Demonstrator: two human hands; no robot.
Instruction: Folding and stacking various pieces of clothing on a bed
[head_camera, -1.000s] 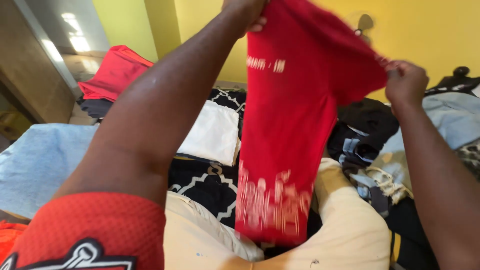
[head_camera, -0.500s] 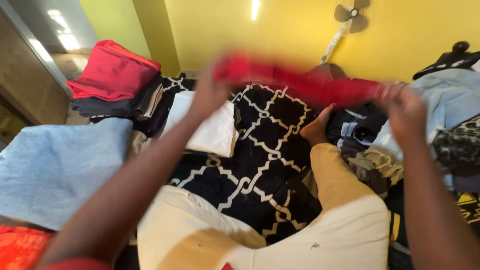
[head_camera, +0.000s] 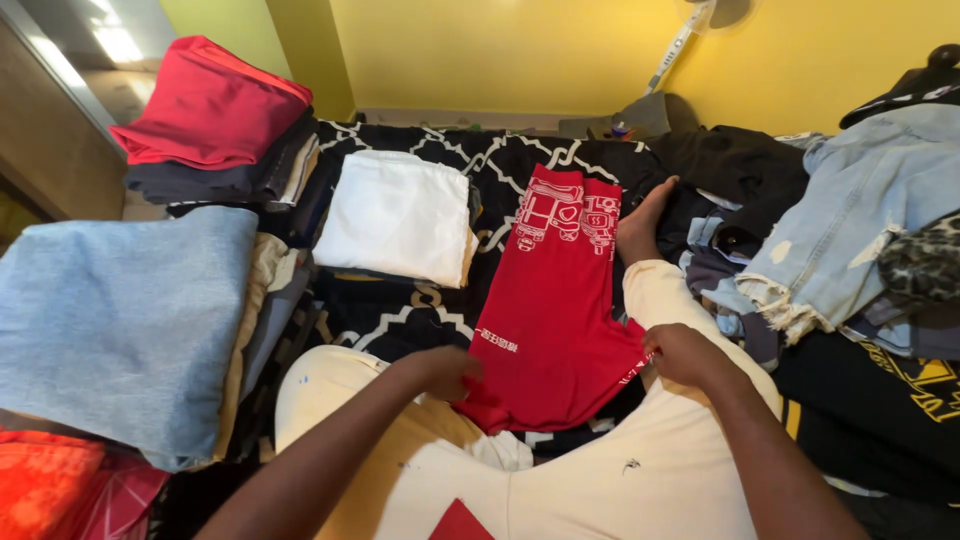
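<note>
Fingers of the left hand (head_camera: 445, 372) were pinched shut on the near left edge of the red shirt (head_camera: 555, 300), which lay flat on the black patterned blanket (head_camera: 400, 310) between the legs. Right hand (head_camera: 683, 355) fingers were clamped on its right sleeve, beside the denim jeans (head_camera: 850, 220).

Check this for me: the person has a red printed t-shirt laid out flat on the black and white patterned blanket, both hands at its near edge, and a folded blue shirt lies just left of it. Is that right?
Not quite. The folded garment just left of the red t-shirt is white, not blue, as the head view shows. The rest holds: the shirt lies flat on the patterned blanket, with the left hand and right hand at its near edge.
</note>
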